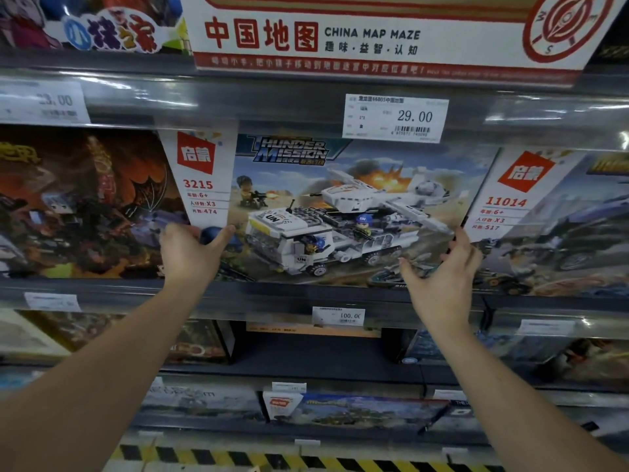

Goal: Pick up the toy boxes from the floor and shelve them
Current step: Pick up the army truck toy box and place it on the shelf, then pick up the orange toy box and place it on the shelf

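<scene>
Two bare arms reach up from the bottom. The left hand (pixel 190 250) lies flat on the lower left corner of the toy box (pixel 340 206). Its fingers look straight and its thumb sticks out to the side. The right hand (pixel 439 277) is spread wide too. Its fingers touch the lower right edge of the same box, and its thumb points toward the left hand. Neither hand is curled round anything.

Far below both hands runs a yellow and black stripe (pixel 306 461). A bit higher, still under the hands, a small truck box (pixel 354 408) sits on a low shelf.

The toy box stands upright between the hands on the shelf (pixel 255 298). It shows a white truck and a white plane. Just below the right hand's wrist is a white price tag (pixel 338 316).

Left of the left hand stands a dark box (pixel 81 206) with a red dragon picture. Right of the right hand stands a box marked 11014 (pixel 551 226). Both touch the toy box.

Above the hands hangs a price tag that says 29.00 (pixel 394 118). Higher still is a map maze box (pixel 374 32).
</scene>
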